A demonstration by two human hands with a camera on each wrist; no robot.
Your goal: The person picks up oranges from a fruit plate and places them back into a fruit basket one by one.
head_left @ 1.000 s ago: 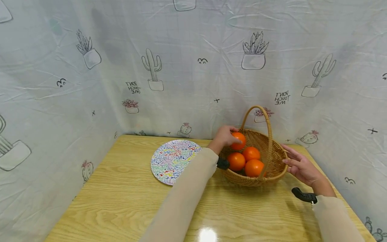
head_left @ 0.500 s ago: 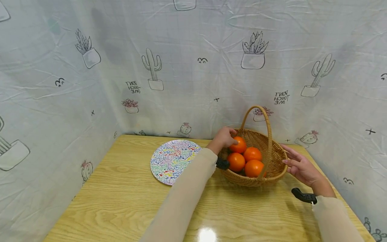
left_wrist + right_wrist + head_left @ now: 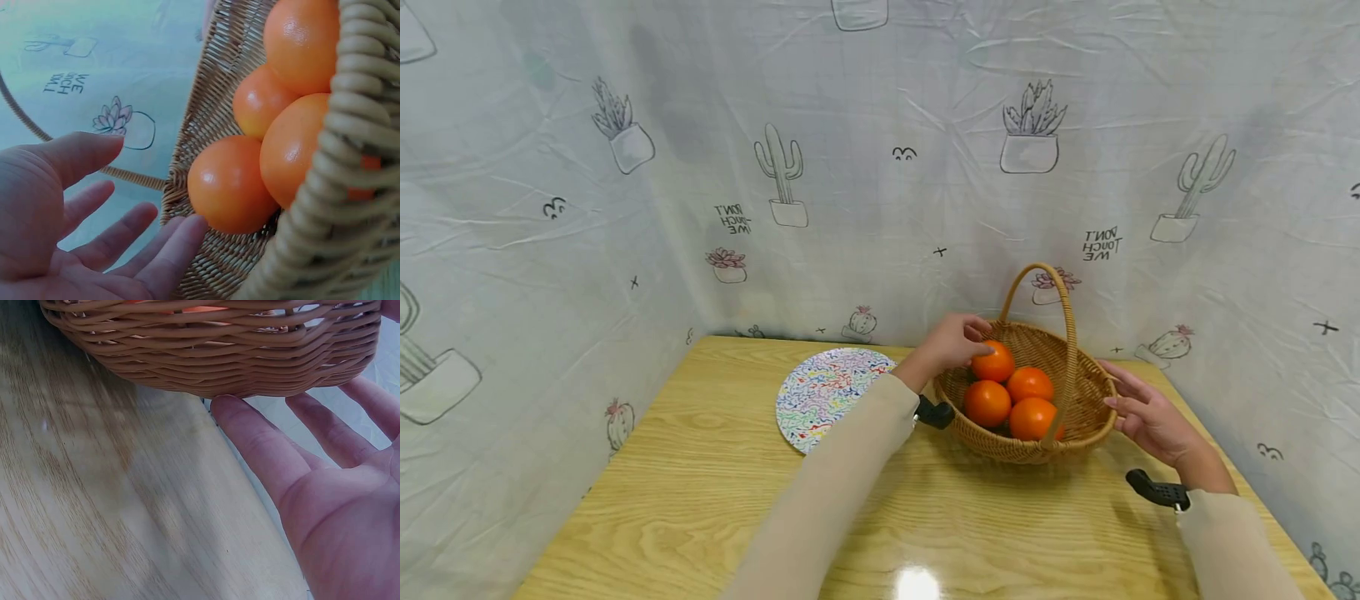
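Note:
A wicker basket (image 3: 1086,408) with a tall arched handle holds several oranges (image 3: 987,403). Above its left rim is my left hand (image 3: 951,342), just beside the rear-left orange (image 3: 994,362). In the left wrist view, the fingers of that hand (image 3: 94,231) are spread and hold nothing; a fingertip lies close to the nearest orange (image 3: 231,184), and I cannot tell whether they touch. My right hand (image 3: 1153,421) rests against the basket's right side. The right wrist view shows its extended fingers (image 3: 256,440) touching the woven wall (image 3: 237,356) from outside.
Left of the basket lies a round plate or mat (image 3: 831,400) with multicoloured squiggles, partly covered by my left sleeve (image 3: 831,487). Everything stands on a wooden table (image 3: 700,492). A cactus-print cloth (image 3: 880,200) hangs behind and along both sides.
The orange in my left hand has come down among the others in the basket. My left hand has let go and drawn slightly left. The right hand stays at the basket's side.

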